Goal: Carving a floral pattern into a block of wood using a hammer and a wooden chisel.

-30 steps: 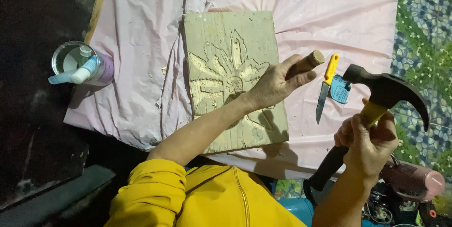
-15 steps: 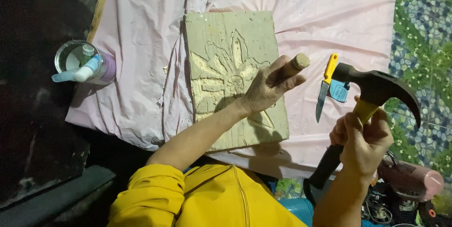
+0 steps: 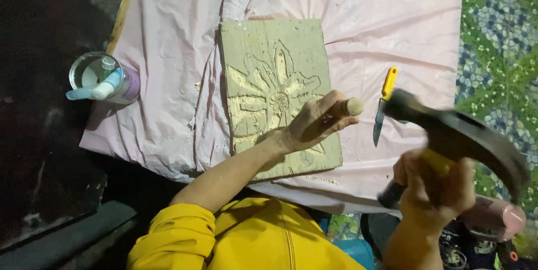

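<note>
Fingers (image 3: 324, 114) of the left hand (image 3: 314, 124) curled tight round a wooden-handled chisel (image 3: 348, 106); rounded butt end of the handle sticks out past the knuckles toward the right. Blade end hidden under the hand, so where it meets the wood cannot be told. Left hand rests on the lower right part of the carved wooden board (image 3: 277, 88).

Right hand (image 3: 434, 186) closed in a fist round the yellow-and-black handle of a hammer (image 3: 457, 138). Dark hammer head blurred, raised just right of the chisel butt, not touching it.

Board: pale, rectangular, lies flat near the middle of a pink cloth (image 3: 168, 68). Relief of a flower with long petals cut into it; lighter fresh wood shows in the carved channels. Small chips scattered on the cloth by the board's left edge.

Small knife with yellow handle (image 3: 383, 107) lies on the cloth between board and hammer, blade pointing toward the person, partly covered by the hammer head.

Clear cup (image 3: 103, 77) at the cloth's left edge, holding a pale tube-shaped item; details too small to tell.

Green patterned mat (image 3: 493, 35) to the right of the cloth. Pink rounded object (image 3: 496, 219) at lower right, partly hidden behind the right hand. Yellow sleeve (image 3: 179, 236) on the left arm.
</note>
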